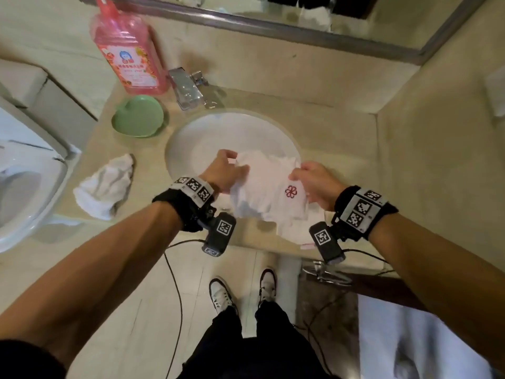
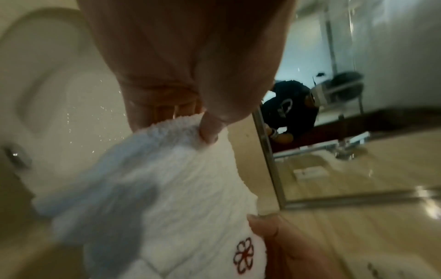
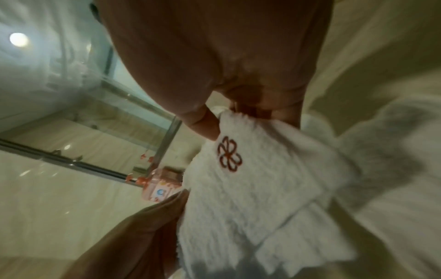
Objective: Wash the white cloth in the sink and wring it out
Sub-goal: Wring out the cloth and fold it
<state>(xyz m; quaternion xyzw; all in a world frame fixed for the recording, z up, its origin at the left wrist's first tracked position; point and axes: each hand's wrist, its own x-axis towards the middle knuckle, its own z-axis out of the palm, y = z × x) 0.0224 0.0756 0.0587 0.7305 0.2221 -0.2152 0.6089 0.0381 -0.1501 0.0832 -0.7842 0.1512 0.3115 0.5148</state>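
A white terry cloth (image 1: 266,187) with a red flower mark hangs over the near rim of the round white sink (image 1: 188,138). My left hand (image 1: 225,170) pinches its upper left edge, and my right hand (image 1: 311,181) pinches its upper right edge beside the flower. In the left wrist view the thumb presses the cloth (image 2: 167,179) against the fingers. The right wrist view shows the cloth (image 3: 250,179) gripped just above the flower mark. The cloth's lower part drapes past the counter edge. No water runs from the chrome tap (image 1: 185,88).
A pink detergent bottle (image 1: 128,53) and a green heart-shaped dish (image 1: 138,116) stand left of the tap. A second crumpled white cloth (image 1: 105,187) lies on the beige counter (image 1: 341,127). A toilet (image 1: 24,187) is at far left, a mirror (image 1: 273,12) behind.
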